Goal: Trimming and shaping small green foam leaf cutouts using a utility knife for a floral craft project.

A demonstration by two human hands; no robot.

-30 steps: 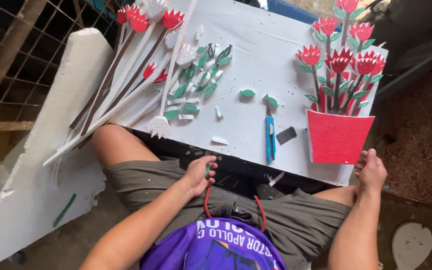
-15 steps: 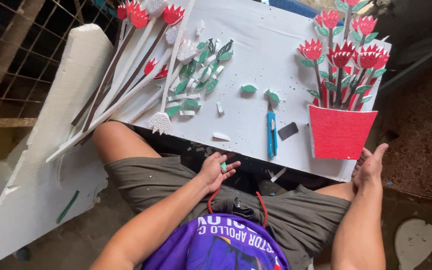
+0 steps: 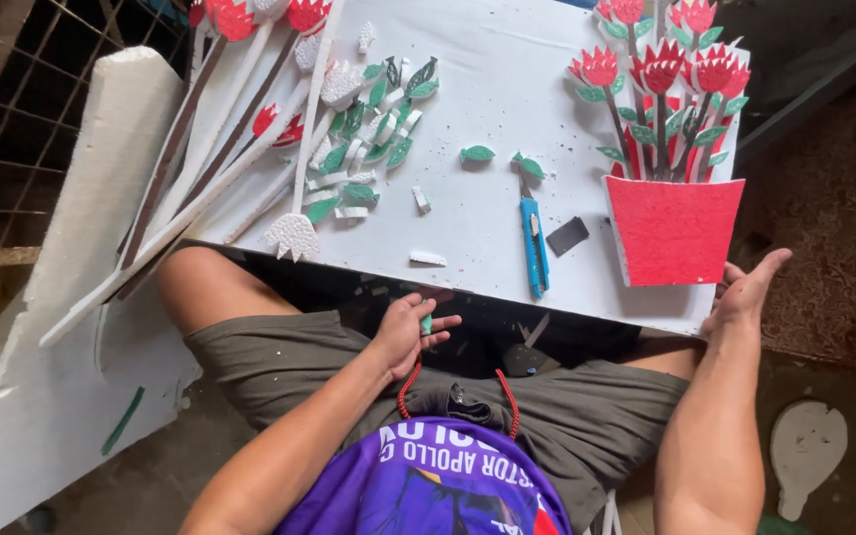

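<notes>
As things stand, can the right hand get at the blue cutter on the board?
Probably yes: the right hand is open at the board edge, the blue cutter lies uncovered close by, nothing between them.

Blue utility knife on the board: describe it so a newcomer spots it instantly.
Start at the white board across the person's lap and find the red pot of red flowers at its right end. Just left of the pot lies the blue utility knife, lengthwise toward the near edge. It is the only blue thing there; a small dark grey piece sits beside it.

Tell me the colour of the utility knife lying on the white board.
Blue, seen in the head view: the utility knife lies beside the red pot.
</notes>
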